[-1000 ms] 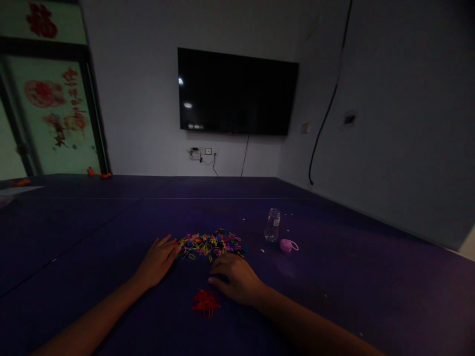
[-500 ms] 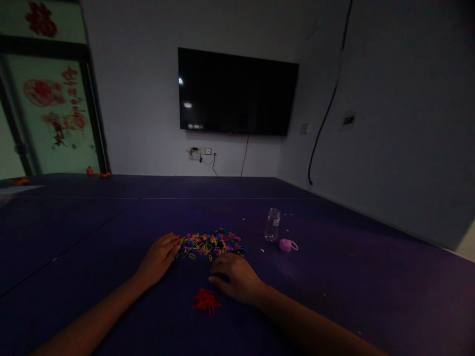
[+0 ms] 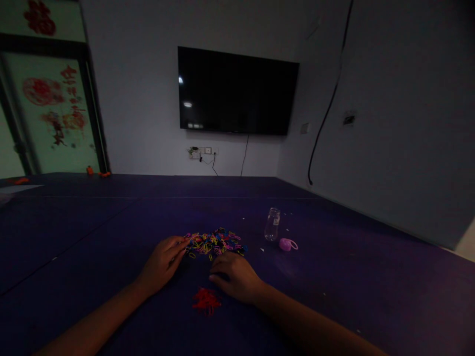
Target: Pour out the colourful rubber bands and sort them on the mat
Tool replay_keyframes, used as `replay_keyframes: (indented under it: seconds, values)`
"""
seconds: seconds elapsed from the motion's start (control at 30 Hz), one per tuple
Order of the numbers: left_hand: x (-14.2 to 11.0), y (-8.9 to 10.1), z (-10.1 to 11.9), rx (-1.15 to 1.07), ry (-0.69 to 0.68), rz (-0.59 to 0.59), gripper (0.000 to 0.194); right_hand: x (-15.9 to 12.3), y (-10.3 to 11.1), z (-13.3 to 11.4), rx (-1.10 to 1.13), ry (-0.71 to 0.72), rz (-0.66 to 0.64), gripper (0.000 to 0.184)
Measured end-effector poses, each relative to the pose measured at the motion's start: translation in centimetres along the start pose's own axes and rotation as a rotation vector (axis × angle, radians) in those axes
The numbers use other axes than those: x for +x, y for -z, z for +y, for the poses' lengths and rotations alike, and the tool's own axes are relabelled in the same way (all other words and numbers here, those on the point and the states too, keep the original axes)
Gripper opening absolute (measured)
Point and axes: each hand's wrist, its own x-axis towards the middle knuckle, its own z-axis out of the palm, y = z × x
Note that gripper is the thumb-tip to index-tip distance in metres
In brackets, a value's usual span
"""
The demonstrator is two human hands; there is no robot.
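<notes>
A loose pile of small coloured plastic clips, in yellow, pink, blue and black, lies spread on the purple tabletop. At its left edge is my left hand, thumb and fingers drawn together at the tips; what they pinch, if anything, is too small to make out. My right hand rests at the near edge of the pile, fingers loosely bent and the thumb apart from them, with nothing visible in it. Closer to me, a small heap of red clips sits between my forearms.
A clear bottle stands uncapped to the right of the pile. Beside it lies a pink cap with a loop. Small white scraps are scattered around there. Orange objects sit at the table's far left, and a television hangs on the wall.
My left hand has shifted slightly right and toward me, and its fingertips have come closer together at the pile's edge. My right hand has hardly moved.
</notes>
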Motion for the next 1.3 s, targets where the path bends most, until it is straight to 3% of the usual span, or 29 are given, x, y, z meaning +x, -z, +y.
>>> replay_keyframes:
  seconds: [0.13, 0.27, 0.4, 0.77, 0.9, 1.03, 1.13, 1.3]
  values:
    - [-0.3, 0.2, 3.2, -0.091, -0.181, 0.035, 0.025, 0.0, -0.2, 0.1, -0.009, 0.016, 0.011, 0.017]
    - [-0.6, 0.5, 6.9, -0.245, -0.315, -0.102, 0.018, 0.0, -0.4, 0.2, -0.033, 0.016, 0.005, 0.018]
    - [-0.5, 0.7, 8.4, -0.278, -0.378, -0.199, 0.019, 0.0, -0.3, 0.2, -0.033, 0.015, 0.004, 0.018]
    - [-0.5, 0.5, 7.8, -0.233, -0.423, -0.233, 0.023, 0.0, -0.1, 0.2, -0.026, 0.006, -0.013, 0.018]
    - [-0.5, 0.5, 7.4, -0.217, -0.394, -0.180, 0.023, 0.0, -0.1, 0.2, -0.031, 0.008, -0.005, 0.018]
    - [-0.5, 0.3, 6.5, -0.169, -0.281, -0.064, 0.025, 0.0, -0.2, 0.1, -0.035, 0.032, 0.010, 0.018]
    - [-0.4, 0.0, 5.5, -0.108, -0.162, -0.042, 0.025, 0.0, -0.4, 0.2, -0.036, 0.014, 0.045, 0.018]
    - [0.1, -0.7, 3.9, -0.063, -0.052, -0.041, 0.025, 0.5, -0.1, 1.5, -0.156, -0.164, 0.115, 0.020]
